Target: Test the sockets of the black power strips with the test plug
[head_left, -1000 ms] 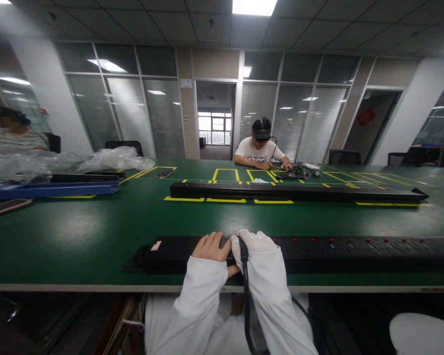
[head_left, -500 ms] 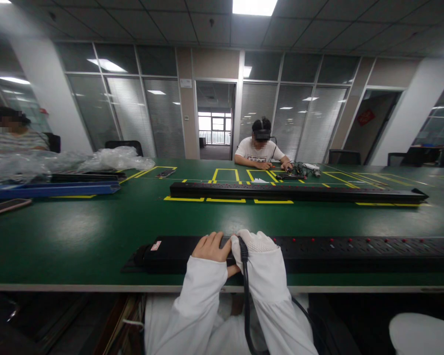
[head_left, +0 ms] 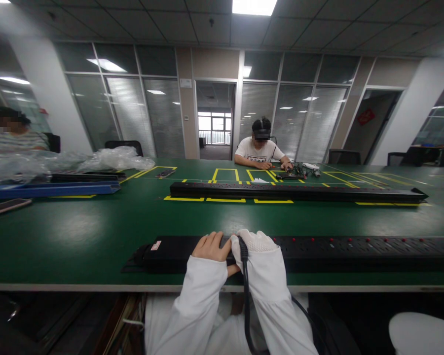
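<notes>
A long black power strip (head_left: 318, 254) with a row of red dots and dark sockets lies along the near table edge. My left hand (head_left: 211, 246), bare, rests over its top with the fingers bent across it and the thumb low on the near side. Beside it, my right hand (head_left: 259, 241), in a white dotted glove, is closed around the thick black plug end of a cable (head_left: 246, 296). That end is against the strip's top; whether it sits in a socket is hidden by the fingers. The cable hangs down over the table edge.
A second black power strip (head_left: 296, 192) lies farther back on the green table (head_left: 114, 256). Clear plastic wrap (head_left: 114, 159), a blue bar (head_left: 77, 190) and a phone (head_left: 7, 207) are at left. Another person (head_left: 261, 150) sits opposite, near tangled cables (head_left: 299, 170).
</notes>
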A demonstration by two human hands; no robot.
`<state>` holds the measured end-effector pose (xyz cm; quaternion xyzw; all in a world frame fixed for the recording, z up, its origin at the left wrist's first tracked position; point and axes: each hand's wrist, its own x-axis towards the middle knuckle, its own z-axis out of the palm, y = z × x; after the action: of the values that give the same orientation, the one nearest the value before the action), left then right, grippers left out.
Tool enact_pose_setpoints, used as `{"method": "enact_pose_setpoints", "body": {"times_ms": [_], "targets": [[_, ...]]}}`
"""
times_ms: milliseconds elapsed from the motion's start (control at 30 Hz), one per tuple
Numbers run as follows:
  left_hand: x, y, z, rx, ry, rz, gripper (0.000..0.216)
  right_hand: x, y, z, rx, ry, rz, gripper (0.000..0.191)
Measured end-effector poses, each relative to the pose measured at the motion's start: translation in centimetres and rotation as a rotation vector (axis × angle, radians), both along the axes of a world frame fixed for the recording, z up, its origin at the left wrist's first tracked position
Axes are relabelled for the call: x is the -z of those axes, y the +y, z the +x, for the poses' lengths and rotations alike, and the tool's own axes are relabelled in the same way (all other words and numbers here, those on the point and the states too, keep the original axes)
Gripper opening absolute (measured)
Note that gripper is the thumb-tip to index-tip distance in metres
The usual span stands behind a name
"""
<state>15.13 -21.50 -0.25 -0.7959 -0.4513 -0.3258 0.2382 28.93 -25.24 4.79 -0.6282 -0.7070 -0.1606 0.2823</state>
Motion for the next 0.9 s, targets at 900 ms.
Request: {"method": "enact_pose_setpoints", "body": {"times_ms": [900], "targets": [[-0.27,-0.12,0.12,0.008,-0.006,0.02,0.053,0.21,-0.04,-0.03,-0.008,-0.005,0.06,0.028]]}}
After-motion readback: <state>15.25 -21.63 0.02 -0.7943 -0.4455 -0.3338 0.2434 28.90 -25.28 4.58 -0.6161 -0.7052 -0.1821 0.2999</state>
